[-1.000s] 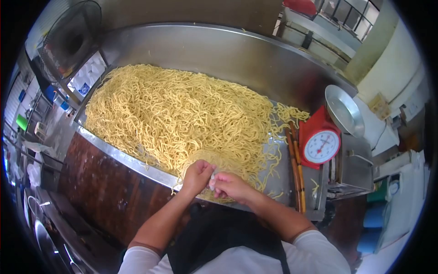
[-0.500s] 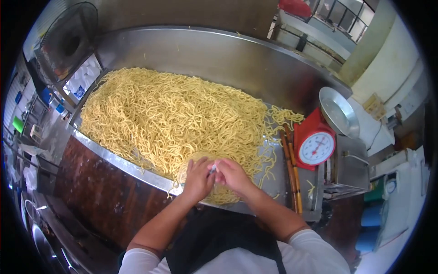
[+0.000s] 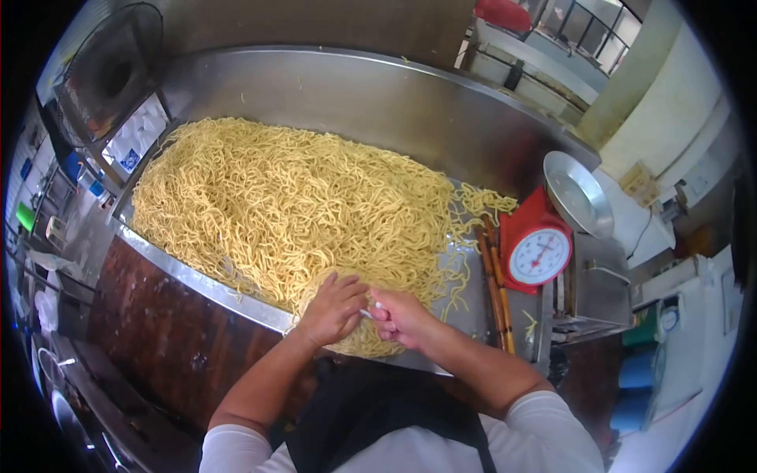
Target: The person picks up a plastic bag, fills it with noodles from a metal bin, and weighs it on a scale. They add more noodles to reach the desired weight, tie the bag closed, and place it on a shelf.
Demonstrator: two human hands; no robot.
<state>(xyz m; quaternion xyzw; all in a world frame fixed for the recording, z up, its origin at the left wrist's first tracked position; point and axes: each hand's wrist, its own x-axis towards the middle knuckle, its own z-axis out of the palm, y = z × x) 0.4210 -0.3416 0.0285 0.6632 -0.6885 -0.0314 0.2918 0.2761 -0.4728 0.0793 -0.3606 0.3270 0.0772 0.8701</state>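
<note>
A big heap of yellow noodles (image 3: 292, 201) covers a steel table (image 3: 378, 94). At the near edge lies a clear plastic bag of noodles (image 3: 359, 339). My left hand (image 3: 333, 309) rests on top of the bag, fingers spread over it. My right hand (image 3: 400, 317) pinches the bag's twisted neck (image 3: 371, 313) just right of the left hand.
A red dial scale (image 3: 538, 251) with a steel pan (image 3: 578, 194) stands at the right. Long wooden chopsticks (image 3: 494, 288) lie beside it on the table. A fan (image 3: 98, 71) is at the far left. Blue containers (image 3: 639, 378) sit low on the right.
My hands have shifted slightly left and down on the bag. The left hand's fingers have spread over the bag, while the right hand keeps its pinch on the neck.
</note>
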